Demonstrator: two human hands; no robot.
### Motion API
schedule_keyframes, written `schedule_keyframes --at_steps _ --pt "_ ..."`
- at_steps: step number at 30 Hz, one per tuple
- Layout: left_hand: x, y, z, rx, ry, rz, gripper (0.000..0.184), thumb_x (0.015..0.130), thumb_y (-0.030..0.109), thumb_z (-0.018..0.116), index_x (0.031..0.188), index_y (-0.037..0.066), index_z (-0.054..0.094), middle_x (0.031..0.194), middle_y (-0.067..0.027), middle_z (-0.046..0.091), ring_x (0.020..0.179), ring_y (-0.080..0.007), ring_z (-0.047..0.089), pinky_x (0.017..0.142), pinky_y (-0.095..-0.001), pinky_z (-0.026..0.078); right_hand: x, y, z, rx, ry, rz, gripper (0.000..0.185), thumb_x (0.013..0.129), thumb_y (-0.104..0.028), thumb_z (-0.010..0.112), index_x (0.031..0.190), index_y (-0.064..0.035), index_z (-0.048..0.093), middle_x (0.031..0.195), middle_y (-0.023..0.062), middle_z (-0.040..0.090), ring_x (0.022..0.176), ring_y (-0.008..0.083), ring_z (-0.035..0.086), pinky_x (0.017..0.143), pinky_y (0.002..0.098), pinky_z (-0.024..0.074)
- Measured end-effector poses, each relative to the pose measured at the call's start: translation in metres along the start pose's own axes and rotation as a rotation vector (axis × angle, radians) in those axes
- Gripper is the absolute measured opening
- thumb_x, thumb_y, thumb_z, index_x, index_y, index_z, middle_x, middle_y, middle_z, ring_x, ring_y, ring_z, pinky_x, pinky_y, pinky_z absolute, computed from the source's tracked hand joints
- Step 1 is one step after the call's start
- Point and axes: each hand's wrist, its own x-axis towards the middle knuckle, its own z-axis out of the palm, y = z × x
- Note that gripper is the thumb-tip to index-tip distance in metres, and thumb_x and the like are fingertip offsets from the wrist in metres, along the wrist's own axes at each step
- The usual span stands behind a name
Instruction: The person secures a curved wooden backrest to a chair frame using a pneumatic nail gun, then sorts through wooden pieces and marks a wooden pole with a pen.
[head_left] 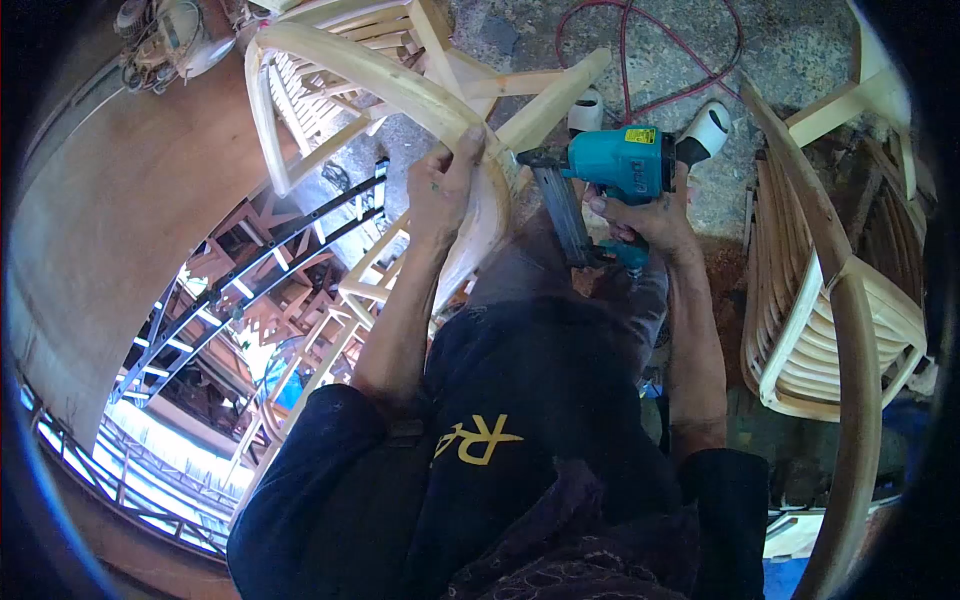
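Holding the teal nail gun (625, 160) by its handle with the right hand (652, 218), just beside the curved wooden rail (380, 78), and clasping that rail with the left hand (442, 190) (a risky spot), could glance off toward skin if tilted or jolted.

One teal nail gun (622, 162), two bare hands (645, 215), two shoes (708, 130), one red hose (624, 55); over five stacked wooden frames (800, 350).
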Motion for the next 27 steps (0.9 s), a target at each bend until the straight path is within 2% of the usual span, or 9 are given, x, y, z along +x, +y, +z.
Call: schedule_keyframes --at_steps 3,5,7,9,19,27 --pt "0.008 -0.003 0.016 -0.27 0.045 0.063 0.053 0.097 0.05 0.069 0.097 -0.002 0.074 0.081 -0.0049 0.066 0.075 -0.011 0.056 0.068 -0.0293 0.045 0.001 0.009 -0.003 0.035 0.021 -0.028 0.03 0.083 -0.022 0.087 0.097 -0.0032 0.068 0.074 0.0015 0.064 0.051 0.0077 0.049 0.047 0.0246 0.039" --pt "0.01 0.005 0.02 -0.338 0.012 0.061 0.05 0.097 0.048 0.069 0.098 -0.001 0.071 0.082 -0.0039 0.064 0.076 -0.0109 0.055 0.068 -0.0286 0.045 0.0 0.011 -0.005 0.052 0.035 -0.012 0.029 0.083 -0.014 0.086 0.102 -0.0011 0.068 0.082 0.0033 0.068 0.051 0.0073 0.05 0.046 0.0234 0.0402" --pt "0.011 0.008 0.028 -0.424 0.017 0.054 0.05 0.095 0.048 0.07 0.1 -0.002 0.069 0.085 -0.0047 0.064 0.078 -0.013 0.057 0.071 -0.0288 0.047 -0.002 0.012 -0.008 0.024 0.04 0.046 0.029 0.084 -0.014 0.085 0.103 -0.001 0.068 0.087 0.0037 0.069 0.052 0.007 0.05 0.047 0.0233 0.0404" --pt "0.015 0.007 0.039 -0.524 0.063 0.046 0.055 0.092 0.05 0.073 0.103 -0.004 0.066 0.088 -0.0074 0.066 0.081 -0.0173 0.062 0.076 -0.03 0.051 -0.004 0.011 -0.005 0.083 0.048 -0.014 0.03 0.084 -0.014 0.085 0.104 -0.001 0.068 0.089 0.0037 0.069 0.053 0.0068 0.051 0.047 0.0233 0.0404" --pt "0.018 -0.001 0.04 -0.423 0.103 0.071 0.048 0.093 0.043 0.072 0.101 -0.004 0.068 0.09 -0.0127 0.069 0.083 -0.0196 0.065 0.073 -0.0334 0.054 -0.003 0.017 0.001 0.286 0.006 -0.021 0.03 0.085 -0.009 0.083 0.109 0.0004 0.067 0.096 0.0056 0.072 0.055 0.0068 0.051 0.049 0.0234 0.0423" --pt "0.019 -0.006 0.039 -0.325 0.092 0.146 0.041 0.097 0.038 0.067 0.108 -0.002 0.07 0.091 -0.0155 0.071 0.079 -0.0214 0.068 0.073 -0.0349 0.055 0.001 0.019 -0.002 0.233 0.002 -0.022 0.028 0.085 -0.006 0.082 0.107 0.0008 0.066 0.095 0.0073 0.072 0.054 0.0074 0.052 0.046 0.0239 0.0418"
